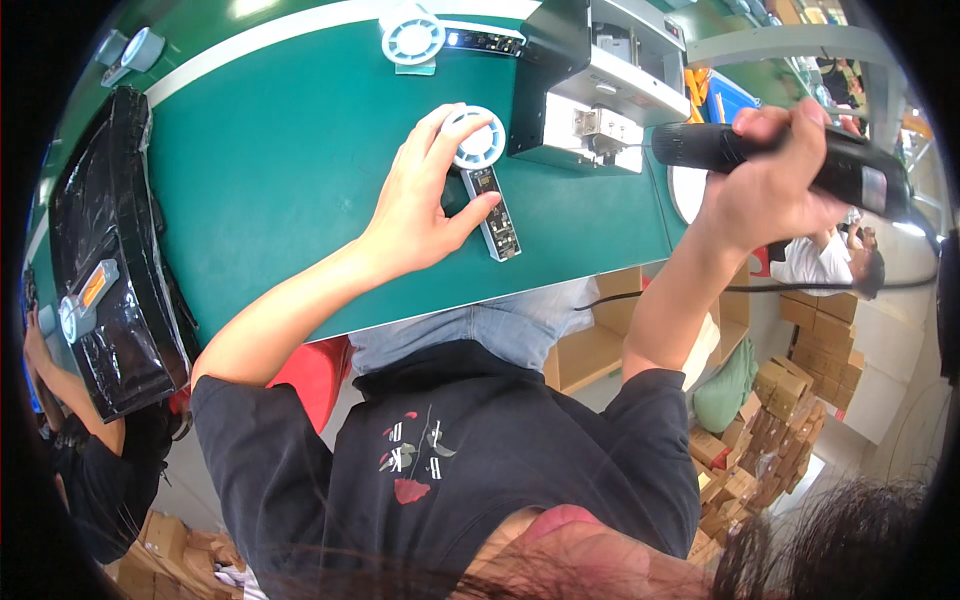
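The screw feeder [640, 92] is the landmark. Just to its left, on the person's side, a handheld fan [479, 142] lies under the left hand [415, 205]; its fingers curl over the round head while the thumb presses the handle, where a bare circuit board [499, 222] shows. To the feeder's right, the right hand [770, 190] has its fingers wrapped round a black electric screwdriver [700, 147], whose bit end points at the feeder's metal block [605, 128]; whether they touch, I cannot tell.

A screw could drop from the bit if it is seated poorly or the wrist jerks. The bit could scratch the board if it slipped, and a loose left hold would let the fan turn under driving force. The cord [760, 288], to the feeder's right and nearer the person, might snag.

Counted: one feeder, one screwdriver, two own hands, and three fans with handles: the held one, a second [414, 40] beyond it left of the feeder, and a third [76, 320] far left on a black plastic-covered tray [100, 225].
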Demonstrator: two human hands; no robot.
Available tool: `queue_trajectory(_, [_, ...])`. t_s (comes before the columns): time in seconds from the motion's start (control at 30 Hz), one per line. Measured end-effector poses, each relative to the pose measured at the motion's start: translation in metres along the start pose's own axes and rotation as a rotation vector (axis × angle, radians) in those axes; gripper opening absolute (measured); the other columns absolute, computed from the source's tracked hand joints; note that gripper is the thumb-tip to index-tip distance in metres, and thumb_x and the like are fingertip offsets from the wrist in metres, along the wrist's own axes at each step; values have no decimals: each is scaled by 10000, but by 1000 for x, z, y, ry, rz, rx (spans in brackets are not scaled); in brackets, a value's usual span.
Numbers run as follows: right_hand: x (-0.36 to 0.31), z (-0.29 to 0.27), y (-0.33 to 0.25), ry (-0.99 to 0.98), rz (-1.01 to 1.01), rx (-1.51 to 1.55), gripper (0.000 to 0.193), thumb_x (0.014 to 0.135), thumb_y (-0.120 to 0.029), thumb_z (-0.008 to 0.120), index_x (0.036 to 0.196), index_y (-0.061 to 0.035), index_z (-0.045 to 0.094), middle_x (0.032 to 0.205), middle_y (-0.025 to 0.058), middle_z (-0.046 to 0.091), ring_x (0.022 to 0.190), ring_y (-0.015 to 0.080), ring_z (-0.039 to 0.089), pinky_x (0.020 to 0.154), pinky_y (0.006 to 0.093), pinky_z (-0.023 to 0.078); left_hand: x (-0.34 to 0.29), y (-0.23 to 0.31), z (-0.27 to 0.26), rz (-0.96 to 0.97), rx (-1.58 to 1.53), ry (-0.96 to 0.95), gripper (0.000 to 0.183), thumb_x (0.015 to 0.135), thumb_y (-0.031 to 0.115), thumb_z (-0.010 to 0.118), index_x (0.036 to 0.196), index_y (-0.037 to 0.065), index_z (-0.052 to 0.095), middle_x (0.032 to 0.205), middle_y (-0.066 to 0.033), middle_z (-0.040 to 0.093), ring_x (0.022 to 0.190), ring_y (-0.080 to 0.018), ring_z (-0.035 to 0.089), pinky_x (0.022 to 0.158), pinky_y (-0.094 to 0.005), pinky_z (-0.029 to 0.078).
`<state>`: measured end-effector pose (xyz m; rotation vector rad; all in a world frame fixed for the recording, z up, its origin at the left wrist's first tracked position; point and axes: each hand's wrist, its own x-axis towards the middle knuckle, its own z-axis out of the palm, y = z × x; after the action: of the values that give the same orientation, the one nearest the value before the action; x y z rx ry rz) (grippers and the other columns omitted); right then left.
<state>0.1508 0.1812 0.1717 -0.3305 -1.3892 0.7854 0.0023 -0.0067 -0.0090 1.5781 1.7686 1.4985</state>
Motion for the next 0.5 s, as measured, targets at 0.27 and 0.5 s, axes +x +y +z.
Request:
queue_trajectory(0.27, [-29,15,-11,-37,114,8,417,949,82,693,1280,77,437,793,148,667,496,158,567,479,343,535,-2,-1,-2,36,-14,27,804,842,70,852,1556,85,484,1552,-244,481,1465,-439,487,1198,-488,428])
queue_trajectory(0.5, [-67,51,-41,-125,106,2,436,964,-11,687,1291,49,405,695,140,613,488,173,556,508,338,534,-3,-2,-1,42,-31,42,808,839,89,864,1555,98,489,1551,-246,478,1450,-450,492,1188,-497,430])
